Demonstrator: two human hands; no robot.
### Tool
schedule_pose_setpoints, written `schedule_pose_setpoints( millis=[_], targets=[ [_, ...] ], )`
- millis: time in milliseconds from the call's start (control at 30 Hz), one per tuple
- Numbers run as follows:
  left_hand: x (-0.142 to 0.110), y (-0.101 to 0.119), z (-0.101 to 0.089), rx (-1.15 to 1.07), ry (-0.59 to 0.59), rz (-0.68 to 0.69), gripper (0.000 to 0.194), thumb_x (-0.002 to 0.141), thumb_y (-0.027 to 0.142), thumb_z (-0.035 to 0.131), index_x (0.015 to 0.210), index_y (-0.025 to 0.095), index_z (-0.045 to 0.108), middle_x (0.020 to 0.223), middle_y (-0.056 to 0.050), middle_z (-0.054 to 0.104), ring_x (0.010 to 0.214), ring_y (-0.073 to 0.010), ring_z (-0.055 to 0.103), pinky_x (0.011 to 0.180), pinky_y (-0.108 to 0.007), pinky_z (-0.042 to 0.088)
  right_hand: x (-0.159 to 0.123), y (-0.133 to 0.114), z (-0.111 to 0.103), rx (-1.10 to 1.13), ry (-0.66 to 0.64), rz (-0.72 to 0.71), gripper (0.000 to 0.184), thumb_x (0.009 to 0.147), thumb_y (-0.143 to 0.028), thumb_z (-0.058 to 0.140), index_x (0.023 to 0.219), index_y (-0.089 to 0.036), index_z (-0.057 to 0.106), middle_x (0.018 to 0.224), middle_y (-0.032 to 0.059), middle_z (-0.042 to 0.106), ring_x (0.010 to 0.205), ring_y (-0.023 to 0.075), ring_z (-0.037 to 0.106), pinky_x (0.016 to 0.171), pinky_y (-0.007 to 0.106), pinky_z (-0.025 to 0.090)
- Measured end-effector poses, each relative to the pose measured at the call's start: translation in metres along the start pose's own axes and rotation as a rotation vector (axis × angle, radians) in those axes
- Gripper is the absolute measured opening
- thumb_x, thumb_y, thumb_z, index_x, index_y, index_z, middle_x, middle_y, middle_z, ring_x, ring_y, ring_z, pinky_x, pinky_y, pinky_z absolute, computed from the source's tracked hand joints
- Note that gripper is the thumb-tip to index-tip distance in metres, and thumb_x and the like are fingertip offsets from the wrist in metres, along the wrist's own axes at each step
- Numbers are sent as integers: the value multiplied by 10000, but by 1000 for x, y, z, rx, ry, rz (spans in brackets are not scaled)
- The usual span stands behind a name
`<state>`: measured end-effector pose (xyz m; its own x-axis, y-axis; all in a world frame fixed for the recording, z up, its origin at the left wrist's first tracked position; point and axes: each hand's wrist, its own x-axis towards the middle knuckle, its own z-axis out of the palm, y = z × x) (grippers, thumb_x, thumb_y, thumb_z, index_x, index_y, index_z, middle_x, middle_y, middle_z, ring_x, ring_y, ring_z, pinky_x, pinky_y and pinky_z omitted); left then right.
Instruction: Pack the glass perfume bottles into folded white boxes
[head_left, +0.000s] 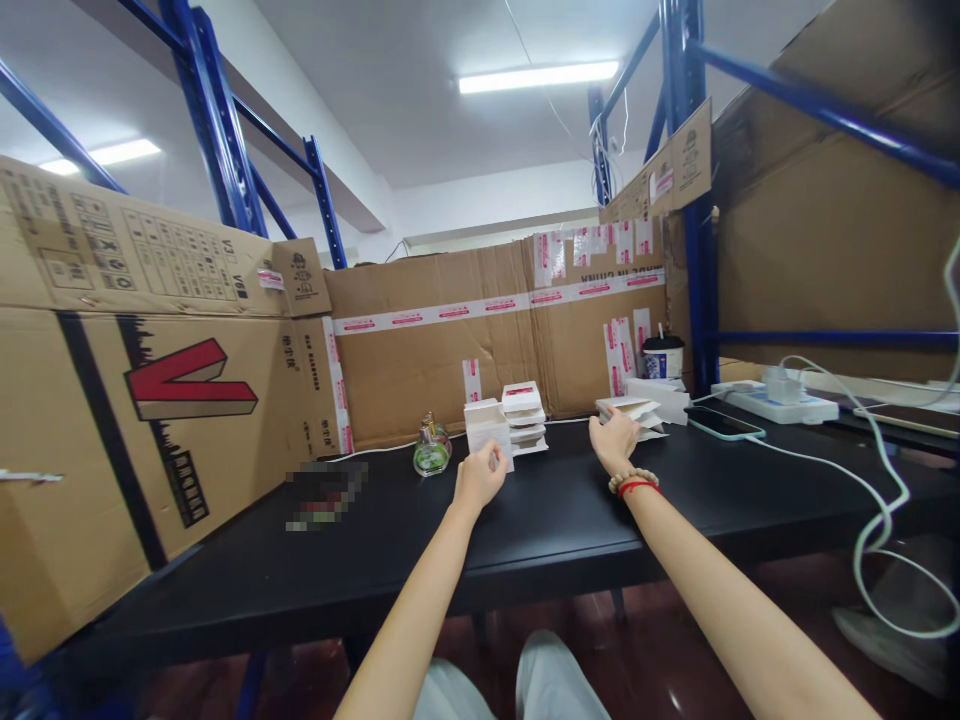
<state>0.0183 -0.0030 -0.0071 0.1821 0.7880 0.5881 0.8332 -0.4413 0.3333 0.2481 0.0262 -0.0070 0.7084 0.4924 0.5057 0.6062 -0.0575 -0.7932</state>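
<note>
My left hand (480, 477), its fingers curled, is at the front of a white paper box (486, 422) and appears to pinch its lower part; the fingertips are partly hidden. Just right of that box stands a stack of small white boxes (523, 418). My right hand (613, 440), with a beaded bracelet and a red cord at the wrist, is closed on the near left edge of a pile of flattened white cartons (646, 408). Glass perfume bottles (431, 450) with greenish liquid stand left of my left hand.
Cardboard sheets (427, 350) wall in the black table (555, 540) at the back and left. A phone (724, 423) on a cable, a white power strip (780, 402) and a lidded cup (663, 358) are at the right. A blurred-out patch (328, 494) covers something at left.
</note>
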Motion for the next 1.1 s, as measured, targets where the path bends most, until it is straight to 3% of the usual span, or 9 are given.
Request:
schedule_pose_setpoints(
  millis=[300,433,567,900,1100],
  targets=[
    [2,-2,3,18,-12,1,156,808,269,393,801,227,543,536,48,497,567,-120,534,545,-208,285,4,-1,4,37,7,-149,425,742,-195,426,1134,-52,505,1236,205,406,1116,295,427,957,391,315],
    [2,-2,4,18,-13,9,157,810,274,391,797,230,542,542,48,500,572,-120,535,543,-207,284,1,-7,4,67,25,-296,526,766,-166,384,1273,-25,397,1396,216,264,1292,293,270,1007,417,290],
    [2,-2,4,8,-7,12,146,806,271,400,780,230,537,539,49,495,563,-122,526,539,-206,280,-5,-14,2,52,29,-474,544,792,-138,354,1322,-13,359,1450,204,216,1363,262,141,1046,422,274],
    [2,-2,3,-24,-11,14,129,789,277,394,754,229,509,529,51,442,541,-117,477,544,-207,270,-13,-22,-5,96,51,-688,463,815,-140,363,1260,-108,489,1398,135,372,1302,216,288,1042,423,308],
    [2,-2,4,-28,-22,7,133,790,278,388,754,228,506,526,52,425,537,-114,464,548,-207,272,-12,-22,-4,118,126,-689,424,805,-160,398,1201,-164,549,1320,99,483,1172,225,425,968,420,361]
  ],
)
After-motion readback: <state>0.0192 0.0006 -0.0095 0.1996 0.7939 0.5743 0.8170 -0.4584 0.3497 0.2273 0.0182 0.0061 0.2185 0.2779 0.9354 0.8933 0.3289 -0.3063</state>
